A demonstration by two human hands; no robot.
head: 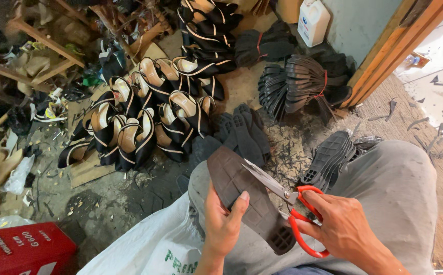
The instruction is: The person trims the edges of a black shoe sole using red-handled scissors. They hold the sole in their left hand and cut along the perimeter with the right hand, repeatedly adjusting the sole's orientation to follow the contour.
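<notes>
I see my left hand [221, 224] clamped around a dark rubber shoe sole [249, 196], thumb across the tread face, fingers wrapped behind. The sole sits tilted over my lap, near centre, heel end near and right, probably so its edge faces the blades. My right hand [343, 229] is closed through the red loops of the scissors [287, 203]; blades are apart, tips pointing far-left along the sole's right edge, touching or just above it, can't tell which. A white sack [150, 244] covers my left knee, likely catching scraps. Grey trousers [389, 188] on the right. Far centre: a pile of black and tan sandals [150, 117] on the floor. Far right: tied bundles of black soles [303, 81]. More loose soles [244, 132] just beyond my knees, within reach. Red box [22, 249] near left.
</notes>
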